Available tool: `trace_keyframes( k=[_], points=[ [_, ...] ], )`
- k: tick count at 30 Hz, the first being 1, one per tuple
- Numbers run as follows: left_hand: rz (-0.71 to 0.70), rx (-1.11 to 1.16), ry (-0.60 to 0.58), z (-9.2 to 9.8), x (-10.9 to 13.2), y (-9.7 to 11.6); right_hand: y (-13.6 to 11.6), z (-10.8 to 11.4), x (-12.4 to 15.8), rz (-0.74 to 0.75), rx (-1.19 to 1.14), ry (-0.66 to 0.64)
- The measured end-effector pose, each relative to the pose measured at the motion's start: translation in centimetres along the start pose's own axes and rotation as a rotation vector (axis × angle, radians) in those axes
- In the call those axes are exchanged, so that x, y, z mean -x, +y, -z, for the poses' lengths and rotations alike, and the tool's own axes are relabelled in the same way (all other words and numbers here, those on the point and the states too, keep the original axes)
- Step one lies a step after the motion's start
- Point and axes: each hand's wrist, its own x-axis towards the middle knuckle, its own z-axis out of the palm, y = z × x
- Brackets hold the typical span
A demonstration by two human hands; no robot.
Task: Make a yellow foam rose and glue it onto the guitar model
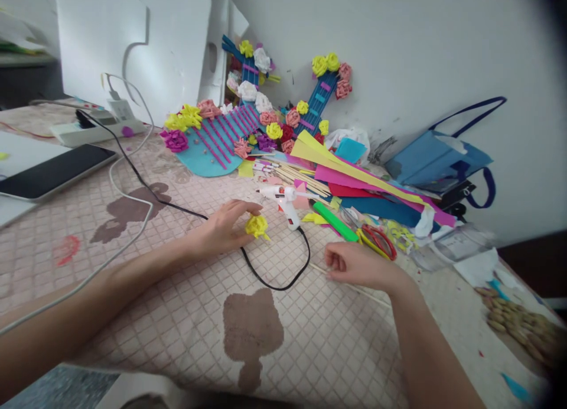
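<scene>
A yellow crepe-paper flower point(257, 226) sits between the thumb and fingers of my left hand point(224, 227), just above the tablecloth. My right hand point(357, 264) is curled, its fingertips pinched on a thin wooden stick point(319, 269) that runs along the cloth beneath the hand. Between the hands, a white glue gun point(286, 202) rests with its nozzle to the left. Its black cord point(283, 288) loops across the cloth. Right of the gun lie a green craft knife point(334, 220) and red-and-yellow scissors point(378, 242).
Behind stand a blue guitar-shaped craft point(201, 158) with paper flowers, wooden skewers point(299, 175), and coloured paper strips point(367, 175). At left are a phone point(57, 169), a power strip point(95, 131) and a white cable point(133, 196). A blue bag point(438, 158) and peanuts point(518, 323) are at right.
</scene>
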Motion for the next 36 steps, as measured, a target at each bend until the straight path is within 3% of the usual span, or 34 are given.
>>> trace_keyframes(
  k=[4,7,12,17,21,26,36],
  points=[
    [-0.004,0.015,0.0,0.1,0.0,0.1,-0.8,-0.6,0.0,0.022,0.106,0.028],
    [-0.018,0.04,-0.016,0.0,0.1,0.1,0.0,0.1,0.3,0.034,0.122,0.066],
    [-0.04,0.097,-0.047,-0.1,0.2,0.3,0.2,1.1,0.4,-0.006,0.157,0.222],
    [-0.056,0.114,-0.069,-0.1,0.2,0.4,-3.1,-1.2,-1.7,0.241,-0.013,0.345],
    [-0.061,0.102,-0.07,-0.2,0.2,0.3,-4.8,-3.7,-3.1,0.406,-0.08,0.353],
    [-0.064,0.1,-0.098,-0.2,0.3,0.0,-5.0,-5.0,-3.8,0.444,-0.063,0.408],
    [-0.075,0.094,-0.1,-0.4,0.3,-0.1,-4.8,-5.5,-4.4,0.439,-0.018,0.426]
  ],
)
